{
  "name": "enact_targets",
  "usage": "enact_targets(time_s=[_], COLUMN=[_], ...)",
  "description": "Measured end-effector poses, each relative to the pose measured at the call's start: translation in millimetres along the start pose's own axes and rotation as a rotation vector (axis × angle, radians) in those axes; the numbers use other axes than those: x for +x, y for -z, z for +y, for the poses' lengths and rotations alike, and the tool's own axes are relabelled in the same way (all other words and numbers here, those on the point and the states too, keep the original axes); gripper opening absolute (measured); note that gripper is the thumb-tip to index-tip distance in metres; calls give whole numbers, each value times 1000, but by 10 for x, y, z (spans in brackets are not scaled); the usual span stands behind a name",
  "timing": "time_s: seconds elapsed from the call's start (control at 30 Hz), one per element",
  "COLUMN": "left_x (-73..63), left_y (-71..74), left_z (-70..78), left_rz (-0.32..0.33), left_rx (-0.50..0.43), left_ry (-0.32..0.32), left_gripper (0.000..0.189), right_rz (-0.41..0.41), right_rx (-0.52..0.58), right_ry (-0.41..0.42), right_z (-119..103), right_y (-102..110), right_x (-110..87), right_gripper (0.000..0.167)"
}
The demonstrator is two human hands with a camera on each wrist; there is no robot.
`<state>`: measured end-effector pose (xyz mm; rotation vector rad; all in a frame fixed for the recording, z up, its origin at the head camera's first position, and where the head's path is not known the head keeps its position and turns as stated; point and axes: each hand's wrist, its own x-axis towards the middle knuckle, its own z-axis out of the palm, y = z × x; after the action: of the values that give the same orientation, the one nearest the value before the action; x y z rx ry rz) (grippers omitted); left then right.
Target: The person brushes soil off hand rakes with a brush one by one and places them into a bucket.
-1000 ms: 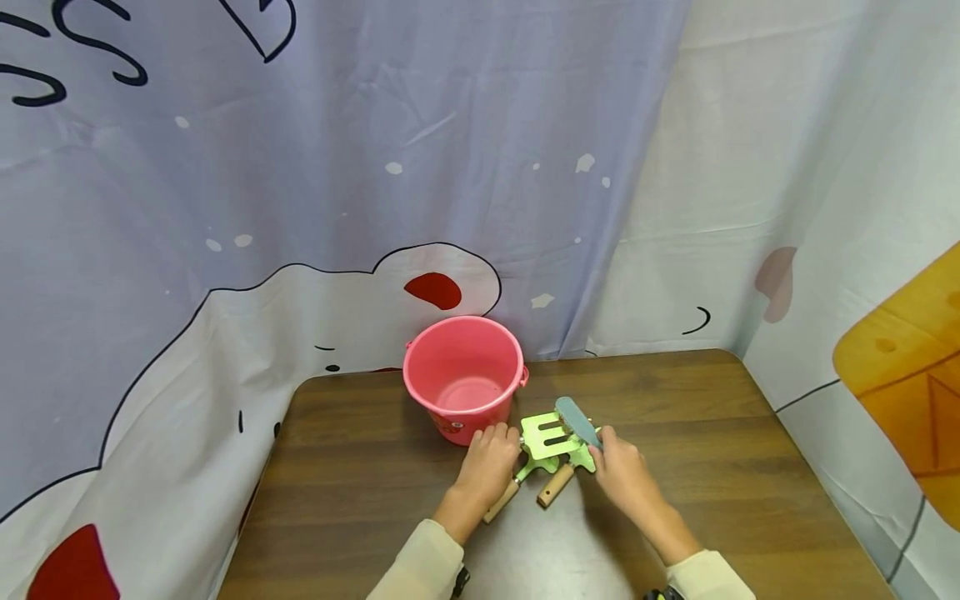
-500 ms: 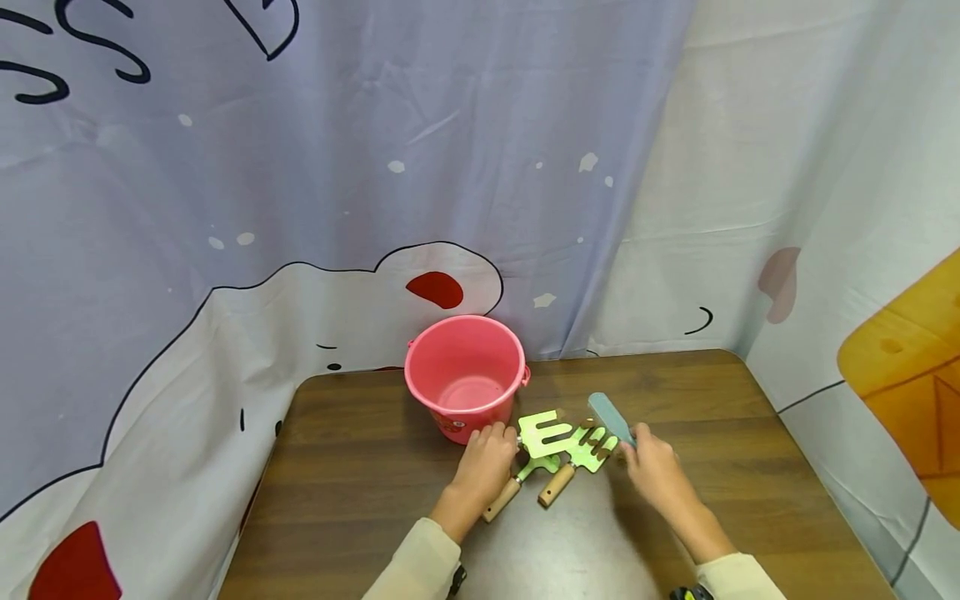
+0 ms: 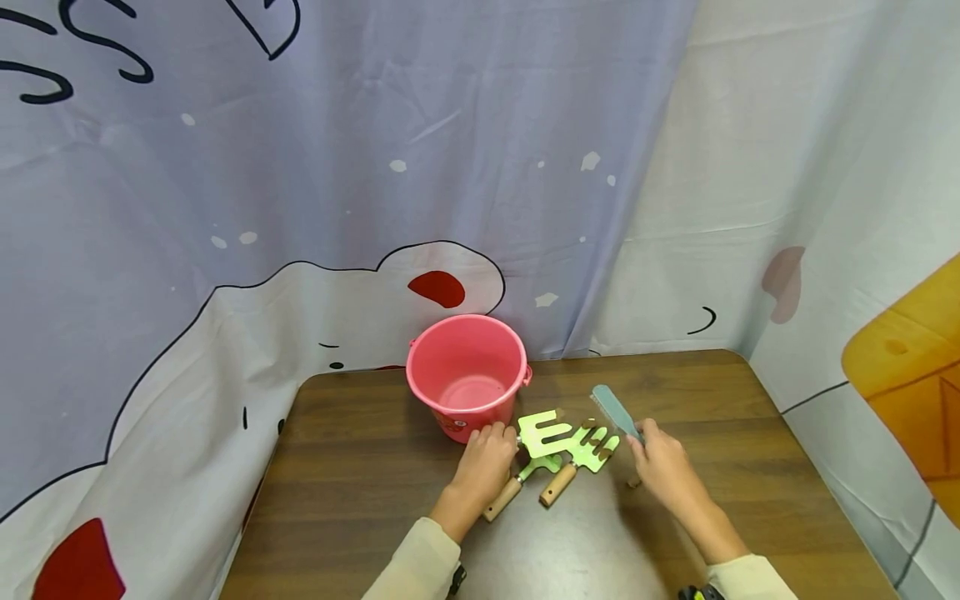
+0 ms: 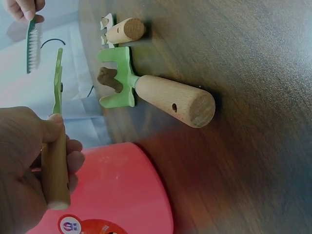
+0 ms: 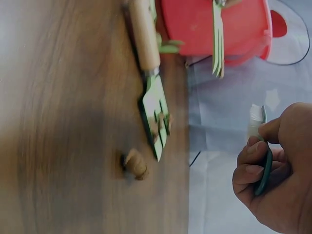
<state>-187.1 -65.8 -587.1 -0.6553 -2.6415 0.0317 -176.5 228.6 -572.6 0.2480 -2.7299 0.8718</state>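
My left hand [image 3: 487,462] grips the wooden handle of a light green garden fork [image 3: 543,433], raised above the table beside the bucket. A brown bit clings to one tine. In my right hand [image 3: 663,467] is a teal-backed brush [image 3: 615,408], pinched by its handle; its white bristles [image 4: 33,48] show in the left wrist view. Below the held fork lie a second green garden fork [image 3: 592,448], with brown lumps on its tines, and a small green hand rake [image 4: 126,80], also bearing a brown lump. A loose brown lump [image 5: 135,165] sits on the table near the second fork.
A pink bucket [image 3: 465,367] stands at the back of the wooden table [image 3: 360,492], just beyond my left hand. A printed curtain [image 3: 337,183] hangs behind the table and along its sides.
My right hand has moved the brush rightward, off the held fork's tines. A loose brown lump now shows on the table by that hand. The left hand has barely moved.
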Motion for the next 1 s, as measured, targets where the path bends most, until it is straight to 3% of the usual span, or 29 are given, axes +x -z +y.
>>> enact_targets(time_s=[0.33,0.63,1.0], left_x=[30,40,34], left_y=[-1,3,0], left_z=[42,60,58], left_rz=[14,-6,24], left_rx=[-4,-9,-9], left_ry=[-9,0,-10], left_gripper=[10,9,8], right_rz=[14,-133,-83], right_rx=[36,99,26], right_ry=[118,44,66], right_z=[-374,-681,-639], right_y=[-305,-511,-573], right_x=[-121,-200,-176], right_gripper=[18,14,15])
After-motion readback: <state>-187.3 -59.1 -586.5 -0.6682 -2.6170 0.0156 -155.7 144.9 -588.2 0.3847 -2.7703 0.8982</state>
